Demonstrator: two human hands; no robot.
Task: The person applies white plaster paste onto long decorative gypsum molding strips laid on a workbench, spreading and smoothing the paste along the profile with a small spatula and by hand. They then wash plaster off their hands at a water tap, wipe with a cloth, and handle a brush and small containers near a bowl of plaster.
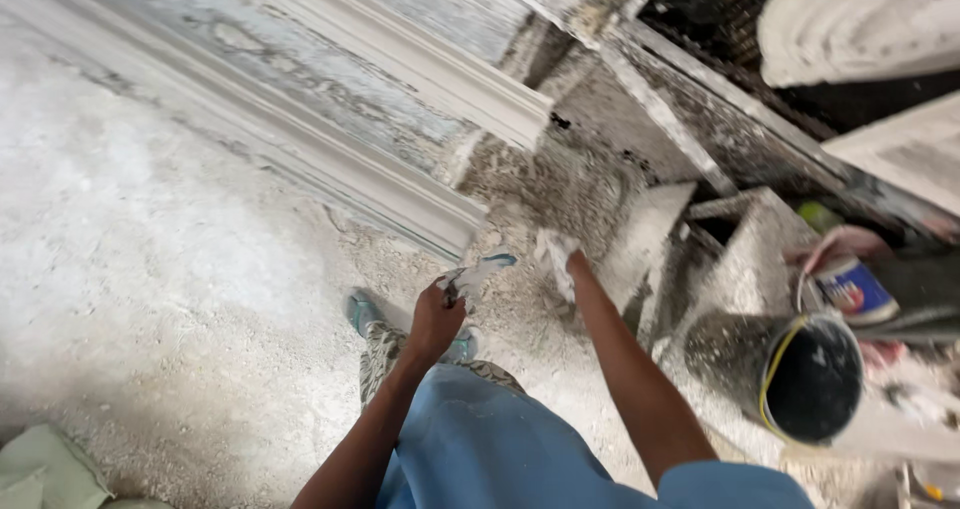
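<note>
My left hand point(437, 317) is closed on a small plaster-caked tool with a blue handle point(478, 273), held just below the end of a long white moulded cornice strip point(395, 194). To its right, my right hand point(560, 256) is coated in white plaster and grips a lump of wet white plaster close to the cornice's cut end. A second white cornice strip point(430, 64) lies parallel above the first. Both arms reach forward over my blue shirt.
A dark bucket point(812, 377) with a yellow rim lies tipped at the right, with a small blue-and-white tin point(853, 289) above it. Plaster-crusted blocks point(650, 234) stand beside my right hand. My foot in a teal sandal point(361, 310) rests on the dusty floor. Pale green cloth point(45, 469) lies bottom left.
</note>
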